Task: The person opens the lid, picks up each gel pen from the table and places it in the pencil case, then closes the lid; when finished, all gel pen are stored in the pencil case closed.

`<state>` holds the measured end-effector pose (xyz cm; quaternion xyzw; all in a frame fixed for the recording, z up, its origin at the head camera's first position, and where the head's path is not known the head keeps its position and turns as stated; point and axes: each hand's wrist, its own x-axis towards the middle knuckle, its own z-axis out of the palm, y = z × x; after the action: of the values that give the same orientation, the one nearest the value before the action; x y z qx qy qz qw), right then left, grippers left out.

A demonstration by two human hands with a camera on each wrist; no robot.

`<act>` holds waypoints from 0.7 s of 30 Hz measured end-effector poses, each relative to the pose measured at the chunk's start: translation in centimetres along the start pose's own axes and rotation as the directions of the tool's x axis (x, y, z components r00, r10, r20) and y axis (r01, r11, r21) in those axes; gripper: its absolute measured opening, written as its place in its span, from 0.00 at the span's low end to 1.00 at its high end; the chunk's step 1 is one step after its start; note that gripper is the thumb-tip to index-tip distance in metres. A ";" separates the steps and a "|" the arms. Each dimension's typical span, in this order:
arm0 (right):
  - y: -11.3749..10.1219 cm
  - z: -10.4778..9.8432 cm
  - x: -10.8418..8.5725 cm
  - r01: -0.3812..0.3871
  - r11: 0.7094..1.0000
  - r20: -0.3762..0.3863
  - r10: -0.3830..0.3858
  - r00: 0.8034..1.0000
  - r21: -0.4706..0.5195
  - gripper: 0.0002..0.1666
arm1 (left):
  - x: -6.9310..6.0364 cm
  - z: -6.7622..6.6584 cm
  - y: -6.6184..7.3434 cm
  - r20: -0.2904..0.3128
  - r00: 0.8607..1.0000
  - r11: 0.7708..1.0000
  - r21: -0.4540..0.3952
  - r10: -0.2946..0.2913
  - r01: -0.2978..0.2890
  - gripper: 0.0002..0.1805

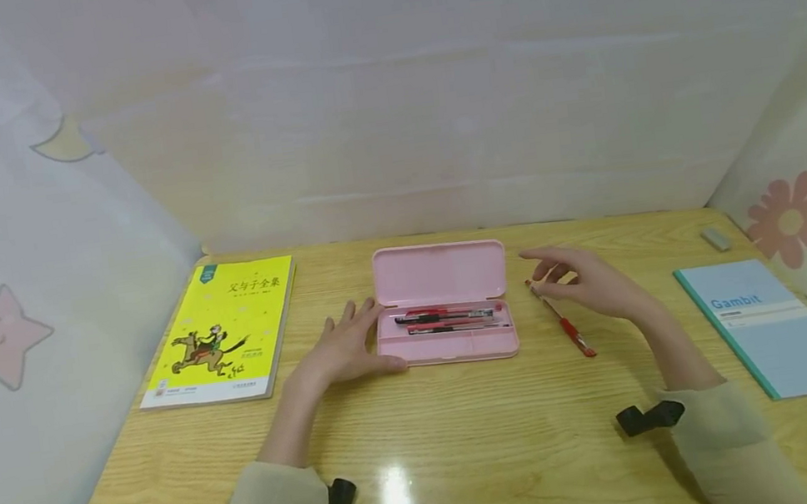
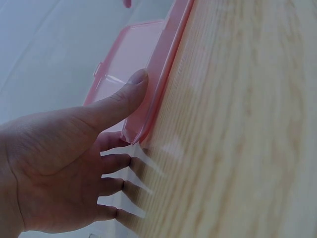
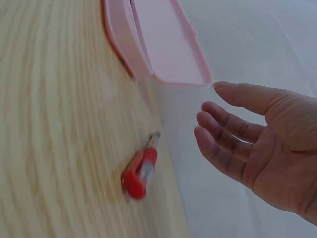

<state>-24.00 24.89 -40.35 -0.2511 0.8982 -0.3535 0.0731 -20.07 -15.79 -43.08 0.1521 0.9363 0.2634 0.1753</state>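
Note:
A pink pencil case (image 1: 440,273) lies on the table with its lid raised and several pens (image 1: 449,314), black and red, in its tray. My left hand (image 1: 343,350) is at the case's left end, fingers spread; its thumb (image 2: 121,101) touches the front wall in the left wrist view. To the right of the case, a red gel pen (image 1: 572,332) lies slantwise on the wood. Above the far end of this pen is my right hand (image 1: 589,284), fingers loosely bent and holding nothing. The right wrist view shows a gap between that hand and the red pen (image 3: 141,173).
A yellow book (image 1: 224,333) lies to the left on the wooden table (image 1: 488,452). At the right are a light blue notebook (image 1: 776,328) and a small grey eraser (image 1: 715,239). Patterned cloth walls (image 1: 434,130) stand behind and at both sides.

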 end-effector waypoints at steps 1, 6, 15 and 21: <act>0.2 -0.1 -0.3 -0.006 1.000 0.004 0.006 1.000 -0.004 0.34 | 0.0 0.0 0.0 0.000 1.000 1.000 0.000 -0.001 0.001 0.59; 0.8 -0.7 -1.2 -0.034 0.999 0.048 0.034 0.998 -0.019 0.39 | 0.0 -0.1 0.1 0.002 1.000 1.000 -0.001 -0.003 0.003 0.59; 0.8 -0.8 -1.4 -0.141 0.986 0.190 0.121 0.974 0.093 0.49 | -0.1 0.0 0.0 -0.001 1.000 1.000 -0.004 -0.002 0.002 0.59; 0.9 -0.5 -1.4 -0.198 0.976 0.250 0.169 0.953 0.095 0.52 | 0.0 0.0 0.0 0.000 1.000 1.000 0.004 -0.001 0.001 0.60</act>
<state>-23.25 26.46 -40.67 -0.2024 0.8795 -0.3650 0.2285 -20.05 -15.85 -43.06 0.1522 0.9368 0.2616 0.1753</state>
